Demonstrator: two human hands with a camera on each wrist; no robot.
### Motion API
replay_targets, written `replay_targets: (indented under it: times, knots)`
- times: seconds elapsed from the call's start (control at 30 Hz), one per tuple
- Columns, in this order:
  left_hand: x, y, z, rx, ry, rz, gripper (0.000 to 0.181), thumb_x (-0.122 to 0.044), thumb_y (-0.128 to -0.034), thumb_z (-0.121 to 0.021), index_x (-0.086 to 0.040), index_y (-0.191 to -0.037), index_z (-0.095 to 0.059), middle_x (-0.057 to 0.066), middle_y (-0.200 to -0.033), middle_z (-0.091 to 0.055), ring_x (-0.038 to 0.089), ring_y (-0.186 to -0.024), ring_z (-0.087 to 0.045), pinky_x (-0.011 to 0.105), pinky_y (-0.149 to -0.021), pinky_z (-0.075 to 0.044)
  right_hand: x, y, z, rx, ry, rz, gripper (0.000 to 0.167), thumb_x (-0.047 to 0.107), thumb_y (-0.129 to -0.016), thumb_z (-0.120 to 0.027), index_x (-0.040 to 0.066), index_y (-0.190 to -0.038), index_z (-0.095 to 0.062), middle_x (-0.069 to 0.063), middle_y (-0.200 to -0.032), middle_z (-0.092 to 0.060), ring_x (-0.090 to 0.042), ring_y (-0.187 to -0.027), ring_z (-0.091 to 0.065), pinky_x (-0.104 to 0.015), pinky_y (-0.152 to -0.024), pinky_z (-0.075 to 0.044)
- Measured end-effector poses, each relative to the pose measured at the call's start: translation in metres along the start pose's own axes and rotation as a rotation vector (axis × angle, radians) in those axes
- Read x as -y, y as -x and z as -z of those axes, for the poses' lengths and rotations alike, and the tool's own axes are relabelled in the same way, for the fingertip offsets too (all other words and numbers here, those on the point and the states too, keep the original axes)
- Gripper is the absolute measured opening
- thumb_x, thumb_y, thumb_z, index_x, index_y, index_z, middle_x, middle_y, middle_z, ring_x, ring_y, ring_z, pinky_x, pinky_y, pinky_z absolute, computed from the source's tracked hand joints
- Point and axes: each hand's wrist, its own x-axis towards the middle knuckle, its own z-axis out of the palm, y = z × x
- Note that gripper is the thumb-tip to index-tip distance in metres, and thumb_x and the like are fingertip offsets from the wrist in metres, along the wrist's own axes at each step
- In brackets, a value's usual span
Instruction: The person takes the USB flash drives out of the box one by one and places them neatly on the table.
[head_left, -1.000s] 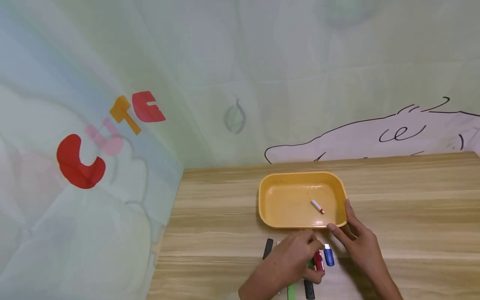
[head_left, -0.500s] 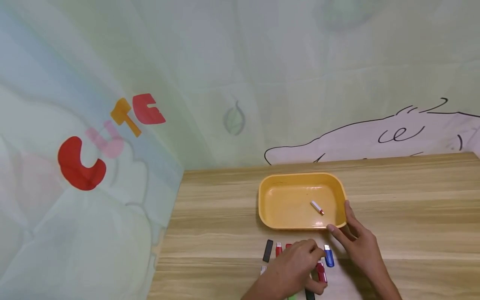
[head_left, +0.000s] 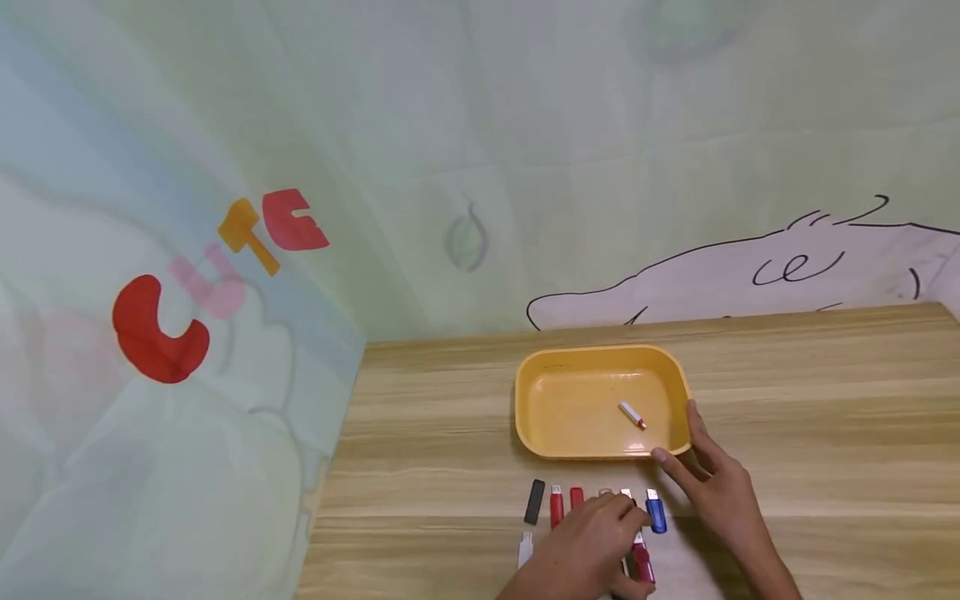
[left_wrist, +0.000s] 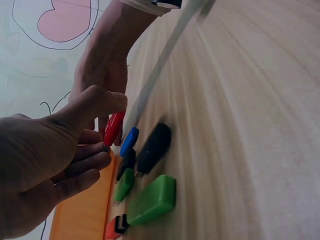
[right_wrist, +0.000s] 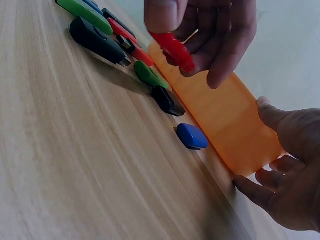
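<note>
My left hand is over the row of USB sticks, pinching a red USB stick between thumb and fingers. In the left wrist view that red stick is held just off the table. My right hand holds the near right corner of a yellow plastic tray, thumb at the front rim and fingers along the side. A small white-and-red USB stick lies inside the tray. Close by on the table are a blue USB stick and, in the right wrist view, a black one.
Several more USB sticks lie in front of the tray, among them a black one, a red one and a white one. My left hand hides part of them. A printed cloth hangs behind the wooden table.
My left hand has drawn slightly towards me with the red USB stick, uncovering more sticks near the tray. My right hand stays on the tray's corner.
</note>
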Motion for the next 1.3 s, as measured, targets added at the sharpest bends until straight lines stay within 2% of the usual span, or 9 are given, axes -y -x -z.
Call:
replay_targets:
  times: [0.17, 0.33, 0.47, 0.6, 0.73, 0.8, 0.97, 1.03, 1.3]
  knots:
    - [-0.001, 0.001, -0.005, 0.002, -0.013, -0.006, 0.060, -0.058, -0.0872, -0.082, -0.022, -0.132, -0.068, -0.012, -0.122, -0.066, -0.003, -0.108, -0.059, 0.014, -0.102, -0.048, 0.001, 0.000, 0.001, -0.004, 0.019, -0.007, 0.085, 0.028, -0.100, -0.076, 0.015, -0.166, -0.026, -0.026, -0.163, -0.035, -0.054, -0.137, -0.051, 0.000, -0.088, -0.040]
    - [0.000, 0.001, -0.008, 0.030, -0.015, -0.014, 0.059, -0.058, -0.0877, -0.081, -0.022, -0.132, -0.067, -0.013, -0.121, -0.065, -0.003, -0.107, -0.058, 0.015, -0.101, -0.049, 0.001, 0.001, 0.002, 0.003, 0.022, -0.015, 0.085, 0.027, -0.099, -0.077, 0.015, -0.167, -0.026, -0.027, -0.162, -0.036, -0.054, -0.137, -0.051, -0.012, -0.092, -0.047]
    - [0.001, -0.001, -0.011, 0.041, -0.026, -0.023, 0.058, -0.058, -0.0875, -0.082, -0.022, -0.131, -0.068, -0.013, -0.117, -0.064, -0.004, -0.103, -0.056, 0.013, -0.097, -0.049, 0.000, 0.001, 0.002, 0.008, 0.011, -0.027, 0.085, 0.028, -0.099, -0.077, 0.017, -0.167, -0.025, -0.026, -0.163, -0.035, -0.054, -0.138, -0.050, -0.004, -0.090, -0.043]
    - [0.000, -0.003, -0.013, 0.056, -0.039, -0.036, 0.059, -0.057, -0.0861, -0.083, -0.022, -0.130, -0.069, -0.013, -0.116, -0.064, -0.005, -0.100, -0.055, 0.013, -0.094, -0.049, 0.000, 0.002, 0.003, 0.014, -0.008, -0.034, 0.085, 0.028, -0.100, -0.077, 0.018, -0.167, -0.025, -0.026, -0.164, -0.032, -0.055, -0.139, -0.048, -0.009, -0.091, -0.046]
    - [0.000, -0.005, -0.015, 0.107, -0.016, -0.030, 0.058, -0.057, -0.0862, -0.083, -0.023, -0.131, -0.069, -0.013, -0.117, -0.065, -0.005, -0.100, -0.056, 0.013, -0.093, -0.049, 0.000, 0.001, 0.003, 0.018, 0.003, -0.034, 0.085, 0.028, -0.100, -0.076, 0.017, -0.167, -0.025, -0.025, -0.165, -0.032, -0.055, -0.139, -0.049, -0.009, -0.091, -0.047]
    - [0.001, -0.006, -0.016, 0.132, 0.001, -0.020, 0.057, -0.057, -0.0871, -0.082, -0.023, -0.131, -0.069, -0.013, -0.118, -0.065, -0.005, -0.100, -0.056, 0.013, -0.092, -0.050, 0.000, 0.001, 0.003, 0.021, 0.001, -0.034, 0.085, 0.028, -0.100, -0.076, 0.016, -0.167, -0.024, -0.025, -0.165, -0.031, -0.055, -0.139, -0.049, -0.016, -0.092, -0.050]
    - [0.001, -0.006, -0.017, 0.154, 0.022, -0.007, 0.057, -0.059, -0.0877, -0.080, -0.024, -0.132, -0.070, -0.013, -0.118, -0.065, -0.005, -0.100, -0.056, 0.013, -0.091, -0.050, 0.000, 0.000, 0.002, 0.024, -0.006, -0.030, 0.085, 0.028, -0.100, -0.076, 0.015, -0.167, -0.024, -0.025, -0.166, -0.029, -0.055, -0.139, -0.048, -0.011, -0.091, -0.049]
    - [0.000, -0.005, -0.017, 0.145, 0.009, -0.013, 0.057, -0.058, -0.0873, -0.081, -0.024, -0.131, -0.070, -0.013, -0.118, -0.065, -0.005, -0.101, -0.057, 0.013, -0.091, -0.050, 0.000, 0.000, 0.002, 0.025, -0.007, -0.033, 0.085, 0.029, -0.101, -0.075, 0.016, -0.167, -0.024, -0.024, -0.166, -0.029, -0.055, -0.140, -0.048, -0.002, -0.088, -0.043]
    - [-0.001, -0.005, -0.019, 0.144, 0.002, -0.010, 0.055, -0.059, -0.0877, -0.080, -0.024, -0.129, -0.071, -0.013, -0.118, -0.066, -0.005, -0.102, -0.057, 0.015, -0.093, -0.050, 0.001, 0.001, 0.002, 0.023, 0.005, -0.034, 0.086, 0.028, -0.100, -0.076, 0.018, -0.167, -0.023, -0.025, -0.165, -0.031, -0.055, -0.139, -0.049, -0.008, -0.090, -0.047]
